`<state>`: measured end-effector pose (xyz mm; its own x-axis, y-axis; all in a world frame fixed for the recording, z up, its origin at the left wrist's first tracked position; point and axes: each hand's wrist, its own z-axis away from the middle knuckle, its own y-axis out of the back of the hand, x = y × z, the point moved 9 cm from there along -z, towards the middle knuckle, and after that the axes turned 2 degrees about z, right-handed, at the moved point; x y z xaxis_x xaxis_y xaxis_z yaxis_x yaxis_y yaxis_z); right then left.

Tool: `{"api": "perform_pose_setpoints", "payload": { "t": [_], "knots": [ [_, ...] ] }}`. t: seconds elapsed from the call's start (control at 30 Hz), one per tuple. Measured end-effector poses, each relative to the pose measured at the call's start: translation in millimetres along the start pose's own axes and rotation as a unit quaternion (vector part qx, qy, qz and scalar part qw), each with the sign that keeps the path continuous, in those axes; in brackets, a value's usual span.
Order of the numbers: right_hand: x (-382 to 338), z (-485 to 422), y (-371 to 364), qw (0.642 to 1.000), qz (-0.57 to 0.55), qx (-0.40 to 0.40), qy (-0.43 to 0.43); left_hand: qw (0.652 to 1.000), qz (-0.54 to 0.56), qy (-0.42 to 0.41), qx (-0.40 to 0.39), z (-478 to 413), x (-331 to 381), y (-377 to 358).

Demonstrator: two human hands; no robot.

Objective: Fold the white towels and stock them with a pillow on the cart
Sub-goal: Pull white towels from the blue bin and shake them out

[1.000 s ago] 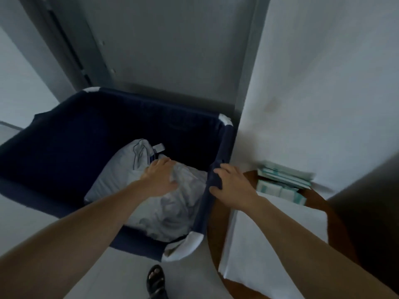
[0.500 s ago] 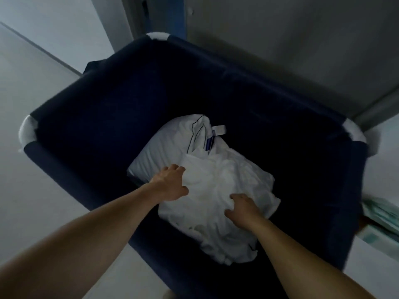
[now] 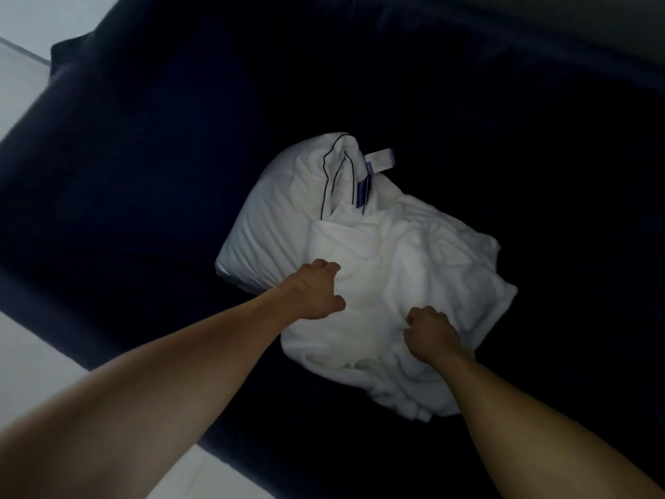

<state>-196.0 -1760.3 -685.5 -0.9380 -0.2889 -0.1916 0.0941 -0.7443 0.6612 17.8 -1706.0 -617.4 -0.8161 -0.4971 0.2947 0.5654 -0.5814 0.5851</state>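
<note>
A crumpled white towel [image 3: 414,282] lies in a loose heap at the bottom of a deep navy fabric cart bin [image 3: 144,156], overlapping the near right part of a white pillow [image 3: 280,210]. The pillow lies flat under and beside the towel, its far end showing dark piping and a small label tag [image 3: 379,160]. The left hand [image 3: 316,293] has its grip curled into the towel's left edge where it meets the pillow; the right hand [image 3: 431,333] has its grip bunched into the cloth nearer the front, fingers buried in the folds. Both forearms reach down over the bin's near wall. The bin interior is very dark, so its floor and side walls are hard to separate. Pale floor [image 3: 32,354] shows outside the bin at the left.
</note>
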Motion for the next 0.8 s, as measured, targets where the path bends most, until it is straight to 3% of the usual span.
{"api": "perform_pose_setpoints", "payload": {
  "t": [0.17,0.33,0.5,0.63,0.73,0.8],
  "knots": [
    [32,37,41,0.976,-0.204,0.065,-0.047,1.000,-0.013,-0.022,-0.001,23,39,11],
    [64,103,109,0.860,-0.482,0.153,-0.066,0.997,-0.001,-0.075,-0.003,73,112,10],
    [66,181,195,0.792,-0.585,0.172,0.017,0.990,0.050,-0.131,0.009,142,209,5],
    [81,278,271,0.722,-0.648,0.214,0.114,0.969,0.133,-0.158,0.140,207,292,37],
    [99,357,314,0.679,-0.666,0.223,0.213,0.924,0.185,-0.182,0.281,265,341,77],
    [119,408,338,0.668,-0.649,0.249,0.267,0.888,0.250,-0.220,0.317,304,378,93]
  ]
}}
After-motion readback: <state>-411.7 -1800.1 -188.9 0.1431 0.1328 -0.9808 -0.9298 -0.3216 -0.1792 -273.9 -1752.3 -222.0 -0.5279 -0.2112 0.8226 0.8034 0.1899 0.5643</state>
